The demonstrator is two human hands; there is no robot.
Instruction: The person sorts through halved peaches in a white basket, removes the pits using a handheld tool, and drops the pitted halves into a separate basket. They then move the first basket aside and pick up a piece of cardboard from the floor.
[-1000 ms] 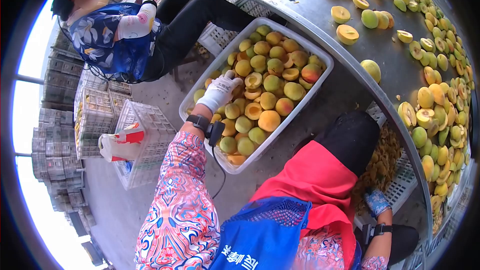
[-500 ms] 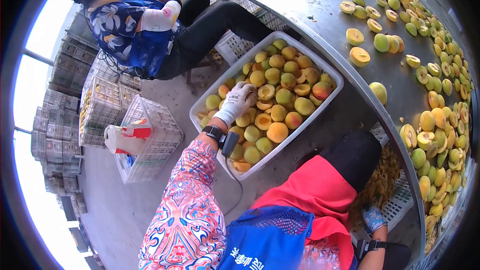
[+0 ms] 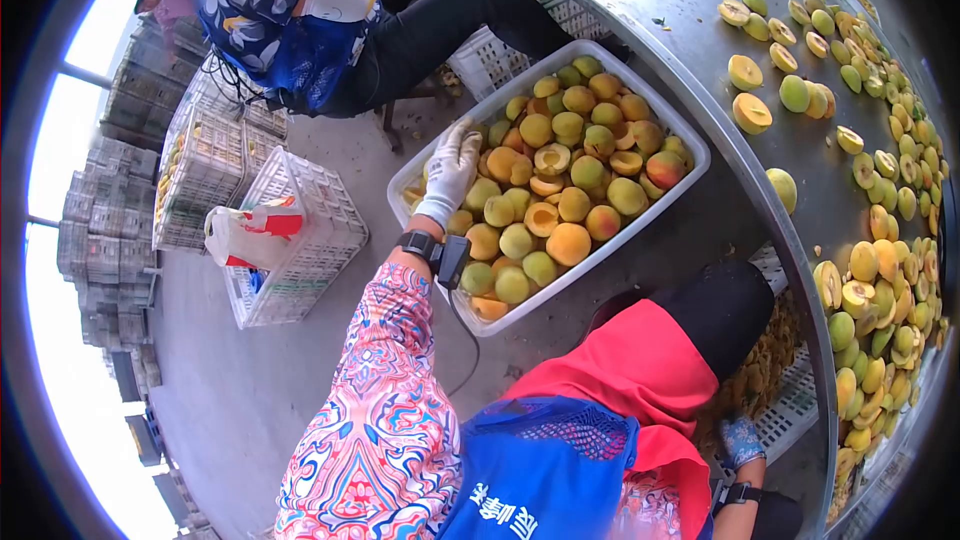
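A white plastic crate (image 3: pixel 600 275) full of whole and halved yellow-green and orange fruit stands in the middle of the view. At its left side, my left hand (image 3: pixel 452 168) in a white glove rests over the fruit near the rim; its fingers are apart, with no fruit visible in them. Down at the lower right, my right hand (image 3: pixel 742 441) wears a patterned glove and is beside a low crate (image 3: pixel 792 403) of brownish fruit pieces, under the table edge. What its fingers do is too small to make out.
A metal table (image 3: pixel 690 35) with a raised edge and many cut fruits curves along the right. A seated person (image 3: pixel 290 30) is at the upper left. Below them stands a crate (image 3: pixel 325 240) with a white and red bag (image 3: pixel 255 233). Stacked crates (image 3: pixel 105 240) line the far left.
My left hand has moved left across the fruit toward the crate's rim, and its fingers have straightened. The seated person's head and upper body have shifted in view.
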